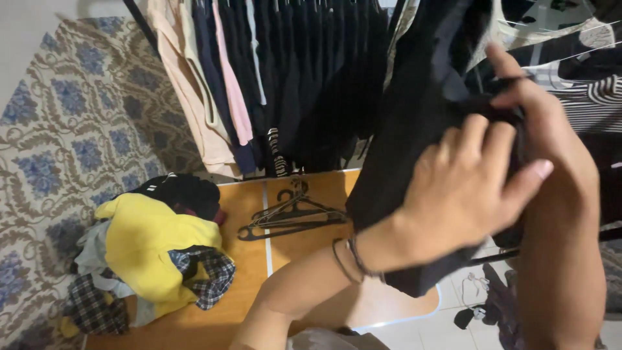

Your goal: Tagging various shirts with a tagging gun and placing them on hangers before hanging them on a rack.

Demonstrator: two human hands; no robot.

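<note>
Presently a black garment (414, 129) is held up near the clothes rack (291, 71), pinched by the closed fingers of the left hand (463, 188) and right hand (551, 123), and could slip onto the hangers (291, 217) if the bunched grip loosened.

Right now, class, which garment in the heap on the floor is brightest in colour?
The yellow top lying on top of the heap; the black clothes behind it and the checked shirt beside it are darker.

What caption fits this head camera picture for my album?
Both hands, left hand and right hand, grip a black cloth garment above black plastic hangers and a yellow top.
</note>
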